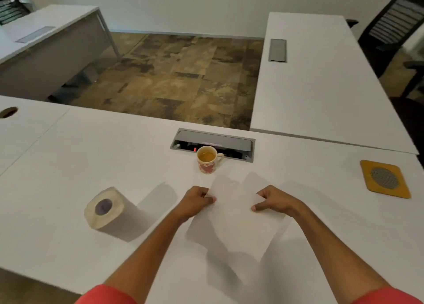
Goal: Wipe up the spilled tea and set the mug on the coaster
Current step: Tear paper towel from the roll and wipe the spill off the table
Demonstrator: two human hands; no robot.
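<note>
Pinching one paper sheet (234,214), left hand (195,201) and right hand (274,199) sit between roll (105,208) (leftward) and coaster (385,178).

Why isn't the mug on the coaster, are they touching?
Apart. The head view shows the mug by the cable box, with a wide stretch of bare desk between it and the coaster far to its right.

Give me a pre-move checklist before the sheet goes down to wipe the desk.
1. Paper sheet held by both hands: ok, left hand and right hand pinch its edges.
2. Spill located: cannot tell, no tea visible on the desk.
3. Mug upright, tea inside: ok.
4. Coaster free: ok, nothing on it.
5. Mug on coaster: not ok, apart.
6. Tissue roll within reach: ok, probably.
</note>
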